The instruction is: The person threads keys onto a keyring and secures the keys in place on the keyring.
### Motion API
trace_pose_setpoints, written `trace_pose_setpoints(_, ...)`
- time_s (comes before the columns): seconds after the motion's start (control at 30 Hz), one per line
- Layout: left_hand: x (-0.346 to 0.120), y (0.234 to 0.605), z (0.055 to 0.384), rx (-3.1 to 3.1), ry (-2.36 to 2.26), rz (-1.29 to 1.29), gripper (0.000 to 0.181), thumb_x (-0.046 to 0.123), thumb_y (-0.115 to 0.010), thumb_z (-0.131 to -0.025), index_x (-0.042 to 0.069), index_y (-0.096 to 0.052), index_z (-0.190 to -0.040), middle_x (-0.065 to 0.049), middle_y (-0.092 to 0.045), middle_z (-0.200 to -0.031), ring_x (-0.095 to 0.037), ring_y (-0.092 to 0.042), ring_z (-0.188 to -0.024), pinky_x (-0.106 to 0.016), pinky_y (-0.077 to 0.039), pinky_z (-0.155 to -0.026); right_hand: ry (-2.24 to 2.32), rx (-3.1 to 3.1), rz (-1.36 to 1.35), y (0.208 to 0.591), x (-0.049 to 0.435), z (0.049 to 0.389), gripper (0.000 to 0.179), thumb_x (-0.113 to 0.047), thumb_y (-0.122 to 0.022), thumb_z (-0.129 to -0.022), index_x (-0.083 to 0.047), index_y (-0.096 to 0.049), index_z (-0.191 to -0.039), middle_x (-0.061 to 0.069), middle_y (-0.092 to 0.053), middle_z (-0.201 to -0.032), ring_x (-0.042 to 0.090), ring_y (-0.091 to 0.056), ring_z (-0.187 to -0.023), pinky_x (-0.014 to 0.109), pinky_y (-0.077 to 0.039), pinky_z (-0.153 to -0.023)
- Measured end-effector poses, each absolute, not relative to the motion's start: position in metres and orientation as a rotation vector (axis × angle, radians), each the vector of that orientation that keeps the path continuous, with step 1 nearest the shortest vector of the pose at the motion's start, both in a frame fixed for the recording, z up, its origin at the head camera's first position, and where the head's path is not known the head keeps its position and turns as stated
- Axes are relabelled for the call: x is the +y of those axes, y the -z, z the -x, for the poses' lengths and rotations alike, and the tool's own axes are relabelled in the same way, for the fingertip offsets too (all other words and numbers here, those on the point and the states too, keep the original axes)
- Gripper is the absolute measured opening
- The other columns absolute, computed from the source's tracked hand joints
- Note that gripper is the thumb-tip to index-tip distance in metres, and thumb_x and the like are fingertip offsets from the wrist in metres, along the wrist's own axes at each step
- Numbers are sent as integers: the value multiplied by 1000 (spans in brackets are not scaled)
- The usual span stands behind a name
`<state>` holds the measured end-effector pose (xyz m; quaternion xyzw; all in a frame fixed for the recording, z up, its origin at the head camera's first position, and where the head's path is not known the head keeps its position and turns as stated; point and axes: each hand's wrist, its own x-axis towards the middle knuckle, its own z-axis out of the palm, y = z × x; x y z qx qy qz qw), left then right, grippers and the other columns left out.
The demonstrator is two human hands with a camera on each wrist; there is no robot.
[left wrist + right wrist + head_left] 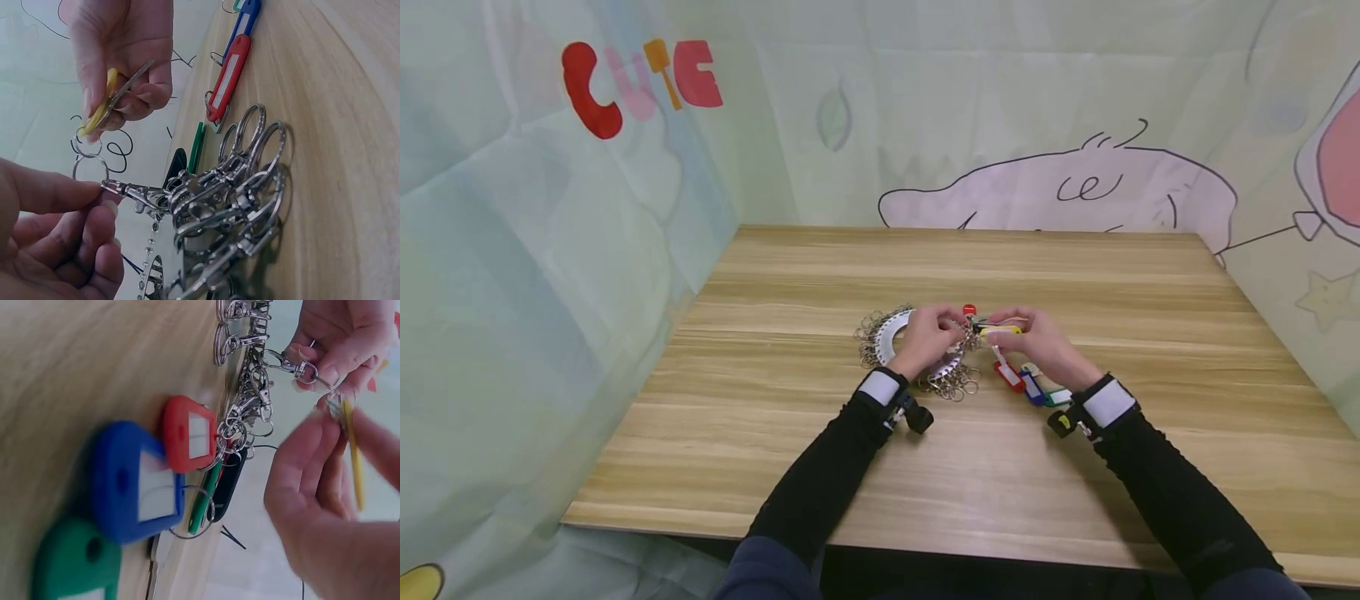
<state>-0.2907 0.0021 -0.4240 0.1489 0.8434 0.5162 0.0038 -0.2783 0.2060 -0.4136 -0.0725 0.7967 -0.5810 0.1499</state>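
Note:
My left hand pinches the split ring of a swivel snap hook between thumb and forefinger. The hook hangs on a white round key disc edged with many such hooks. My right hand holds a yellow key tag together with a flat silvery piece. The small ring at the tag's end overlaps the hook's ring between the two hands. In the right wrist view the fingertips of both hands come close together there, partly hiding the rings.
On the wooden table, red, blue and green key tags lie in a row below my right hand. A red round piece lies just beyond the hands. A printed cloth stands behind the table.

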Motion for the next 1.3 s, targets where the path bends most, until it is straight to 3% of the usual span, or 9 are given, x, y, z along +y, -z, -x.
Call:
trace_pose_setpoints(0.13, 3, 423, 291, 2642, -1610, -467, 18, 1, -66, -81, 1, -69, -98, -15, -74, -83, -6, -53, -54, -16, -40, -53, 1775, 2217, 119, 410, 204, 280, 45, -14, -63, -93, 7, -45, -129, -3, -64, -86, 7, -63, -74, 24, -55, -73)
trace_pose_setpoints(0.23, 3, 423, 291, 2644, -1602, -463, 17, 1, -66, -80, 2, -69, -97, -15, -74, -83, -6, -54, -55, -17, -40, -54, 1806, 2184, 78, 408, 202, 281, 46, -14, -63, -92, 7, -44, -129, -4, -64, -87, 5, -61, -72, 22, -54, -71)
trace_pose_setpoints(0.47, 2, 424, 293, 2633, -1602, -456, 18, 1, -66, -81, 1, -70, -99, -15, -74, -85, -25, -65, -66, -17, -43, -54, 1845, 2155, 50, 410, 201, 284, 35, -17, -63, -92, 0, -47, -118, -6, -64, -82, 6, -59, -70, 22, -53, -71)
trace_pose_setpoints(0.7, 2, 423, 292, 2633, -1599, -466, 19, 0, -66, -81, 0, -69, -100, -16, -74, -84, -8, -57, -60, -17, -42, -54, 1892, 2127, 62, 412, 201, 284, 28, -18, -60, -95, -1, -50, -114, -5, -59, -74, 6, -57, -68, 20, -52, -68)
trace_pose_setpoints(0.8, 3, 423, 292, 2634, -1604, -462, 20, 0, -66, -81, -1, -69, -100, -15, -74, -84, -7, -57, -61, -17, -42, -55, 1901, 2124, 75, 413, 202, 284, 26, -17, -58, -96, 1, -51, -113, -5, -59, -74, 7, -57, -67, 20, -52, -67)
trace_pose_setpoints(1.1, 3, 424, 292, 2640, -1602, -464, 20, 0, -66, -80, -1, -70, -100, -15, -74, -84, -14, -61, -62, -16, -41, -54, 1925, 2102, 89, 412, 202, 283, 26, -15, -57, -96, 3, -51, -113, -6, -59, -77, 6, -57, -68, 20, -51, -67)
trace_pose_setpoints(1.3, 2, 423, 293, 2668, -1580, -491, 18, 2, -66, -82, 0, -70, -100, -15, -74, -87, -20, -67, -71, -16, -45, -59, 1829, 2235, 127, 407, 201, 288, 31, -20, -59, -95, 4, -54, -114, -10, -65, -74, 7, -61, -68, 27, -55, -74)
